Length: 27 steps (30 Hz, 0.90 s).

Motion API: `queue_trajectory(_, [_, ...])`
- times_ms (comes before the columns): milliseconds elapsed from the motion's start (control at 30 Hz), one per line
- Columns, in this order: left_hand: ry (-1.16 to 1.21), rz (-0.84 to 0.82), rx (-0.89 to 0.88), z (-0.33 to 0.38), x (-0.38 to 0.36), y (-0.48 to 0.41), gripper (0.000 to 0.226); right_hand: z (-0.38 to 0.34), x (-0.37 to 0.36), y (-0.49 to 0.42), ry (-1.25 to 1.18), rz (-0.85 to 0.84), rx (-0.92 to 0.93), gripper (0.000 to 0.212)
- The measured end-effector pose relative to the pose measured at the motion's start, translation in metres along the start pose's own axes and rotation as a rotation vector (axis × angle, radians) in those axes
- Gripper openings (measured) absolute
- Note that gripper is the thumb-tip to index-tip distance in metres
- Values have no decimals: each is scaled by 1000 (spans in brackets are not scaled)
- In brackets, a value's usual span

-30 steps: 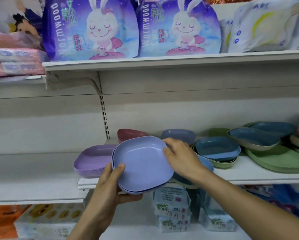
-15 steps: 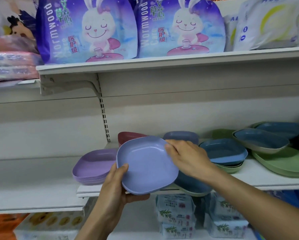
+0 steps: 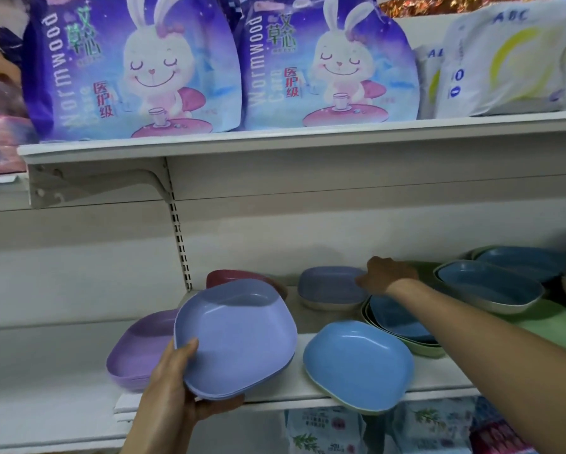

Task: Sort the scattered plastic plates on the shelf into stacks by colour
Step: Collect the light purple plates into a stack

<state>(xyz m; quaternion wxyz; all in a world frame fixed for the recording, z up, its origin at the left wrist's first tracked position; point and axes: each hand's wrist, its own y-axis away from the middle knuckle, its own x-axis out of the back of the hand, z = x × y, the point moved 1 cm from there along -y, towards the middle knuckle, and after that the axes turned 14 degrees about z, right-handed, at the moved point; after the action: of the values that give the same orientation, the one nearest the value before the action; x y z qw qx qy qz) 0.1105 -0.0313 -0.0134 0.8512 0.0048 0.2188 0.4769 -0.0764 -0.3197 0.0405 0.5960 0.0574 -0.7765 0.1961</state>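
Observation:
My left hand (image 3: 173,385) grips a small stack of periwinkle plates (image 3: 239,339) by its lower left rim, tilted, in front of the shelf. My right hand (image 3: 388,275) is stretched to the back of the shelf, fingers on the right rim of another periwinkle plate (image 3: 330,286) lying on a beige one. A lilac stack (image 3: 137,352) lies at the left. A maroon plate (image 3: 232,276) shows behind the held stack. A bright blue plate (image 3: 357,362) overhangs the shelf's front edge.
Darker blue plates on green ones (image 3: 396,326) lie under my right forearm; more blue plates (image 3: 488,286) and green plates (image 3: 556,326) crowd the right. The white shelf (image 3: 308,391) has an upper shelf (image 3: 275,139) with purple bags above and packages below.
My right hand has left the held stack and reached back to the periwinkle plate at the rear. The left hand alone keeps the stack. The bright blue plate is uncovered.

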Motion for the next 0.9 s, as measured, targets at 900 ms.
queue_trajectory(900, [95,24,-134,-6,-34,58,19,98,63,62,-374,233,51,18])
